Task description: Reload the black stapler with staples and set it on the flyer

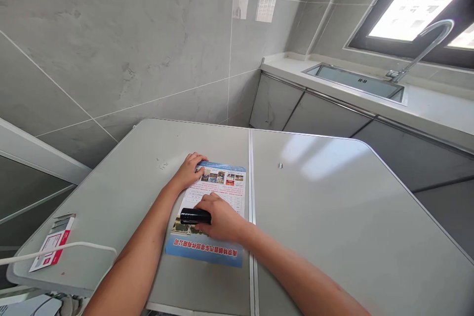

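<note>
A printed leaflet [207,254] with blue ends, small photos and red lettering lies on the folding table [314,237], left of its centre seam. My left hand [189,172] holds the leaflet's far left corner, thumb and fingers bent over it. In my right hand [220,215] is a black stapler [195,216], gripped from the right over the leaflet's lower half. Its left end points toward my left forearm; my fingers cover the other end. Whether the stapler touches the paper, I cannot tell.
A red and white box with grey staple strips [55,244] lies at the table's left edge, a white cable [85,244] crossing it. A small metallic piece [280,165] rests right of the seam. Behind are a tiled wall [148,34] and a counter [433,108] with a sink [355,81].
</note>
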Demonstrator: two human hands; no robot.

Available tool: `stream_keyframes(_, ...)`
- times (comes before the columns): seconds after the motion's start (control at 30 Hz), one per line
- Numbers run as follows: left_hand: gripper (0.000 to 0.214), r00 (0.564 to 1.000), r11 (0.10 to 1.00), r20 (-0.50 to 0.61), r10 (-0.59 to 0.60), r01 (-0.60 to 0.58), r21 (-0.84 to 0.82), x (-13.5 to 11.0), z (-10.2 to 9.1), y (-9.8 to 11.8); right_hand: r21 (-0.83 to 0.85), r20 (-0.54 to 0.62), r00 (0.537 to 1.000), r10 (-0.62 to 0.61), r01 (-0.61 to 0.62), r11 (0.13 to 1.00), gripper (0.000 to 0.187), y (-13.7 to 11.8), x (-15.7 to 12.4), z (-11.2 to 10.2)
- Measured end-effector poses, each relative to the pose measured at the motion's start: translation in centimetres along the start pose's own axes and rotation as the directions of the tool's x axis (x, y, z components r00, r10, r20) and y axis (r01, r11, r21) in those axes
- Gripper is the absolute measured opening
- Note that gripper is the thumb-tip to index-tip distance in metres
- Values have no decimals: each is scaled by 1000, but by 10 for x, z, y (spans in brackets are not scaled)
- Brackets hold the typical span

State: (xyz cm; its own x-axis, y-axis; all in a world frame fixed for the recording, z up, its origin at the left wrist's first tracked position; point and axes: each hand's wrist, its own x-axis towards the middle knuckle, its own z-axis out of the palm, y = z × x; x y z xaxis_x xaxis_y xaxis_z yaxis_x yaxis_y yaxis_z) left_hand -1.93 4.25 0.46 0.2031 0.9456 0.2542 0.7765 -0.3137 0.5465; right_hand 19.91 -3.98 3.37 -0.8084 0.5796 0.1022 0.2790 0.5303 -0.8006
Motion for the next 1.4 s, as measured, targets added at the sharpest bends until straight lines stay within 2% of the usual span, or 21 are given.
stream_keyframes(0.07,32,1000,1000,-1,1,-1,18,0,1,-1,82,-48,999,-13,17,996,49,5,-2,-10)
stream_keyframes(0.1,32,1000,1000,-7,0,1,28,0,2,-2,107,-101,995,11,0,994,48,12,-5,-19)
stream_keyframes(0.17,32,1000,999,-28,-4,5,46,-1,4,-4,87,-276,952,131,-111,990,27,32,-13,-44)
stream_keyframes(0.2,33,999,999,-38,-5,7,50,-1,5,-6,48,-380,904,197,-193,980,16,45,-19,-60)
stream_keyframes(0.23,34,999,999,-45,-5,7,48,-1,7,-7,0,-502,829,248,-287,958,14,60,-25,-78)
stream_keyframes(0.3,37,999,999,-52,-8,10,31,-2,8,-7,-90,-715,635,291,-496,863,16,91,-38,-112)
stream_keyframes(0.33,38,998,1000,-54,-13,14,18,-2,8,-7,-110,-774,562,291,-572,813,16,105,-45,-127)
stream_keyframes(0.4,38,998,999,-61,-28,27,-17,-2,6,-5,-117,-824,473,312,-682,722,19,128,-55,-149)
stream_keyframes(0.43,37,997,999,-65,-37,35,-42,-2,4,-4,-120,-817,463,343,-719,685,21,135,-58,-155)
stream_keyframes(0.53,27,993,984,-81,-83,69,-162,-2,-2,-2,-129,-771,473,426,-771,623,19,148,-63,-161)
stream_keyframes(0.63,9,983,927,-110,-146,97,-363,-2,-7,-3,-141,-756,500,423,-755,641,28,149,-59,-156)
stream_keyframes(0.77,46,964,716,-72,-255,138,-685,-5,-10,-8,-184,-733,581,354,-670,719,33,145,-45,-150)
stream_keyframes(0.83,53,953,617,-48,-298,154,-772,-6,-11,-10,-211,-729,594,339,-666,715,28,143,-42,-148)
stream_keyframes(0.9,56,946,561,-37,-321,159,-813,-6,-12,-11,-229,-732,586,348,-692,685,26,142,-43,-147)
stream_keyframes(1.0,59,959,536,11,-285,169,-827,-5,-13,-11,-225,-721,584,373,-706,671,28,142,-56,-144)
stream_keyframes(1.1,61,975,523,72,-212,176,-834,-5,-15,-9,-238,-707,619,342,-664,709,29,143,-71,-139)
stream_keyframes(1.17,63,978,471,109,-180,183,-863,-5,-16,-8,-268,-705,646,291,-624,734,29,142,-77,-137)
stream_keyframes(1.27,67,977,402,165,-136,207,-892,-7,-16,-6,-287,-700,663,264,-600,746,27,143,-78,-135)
stream_keyframes(1.4,68,969,412,227,-94,245,-877,-9,-17,-4,-310,-687,673,273,-612,727,24,144,-66,-135)
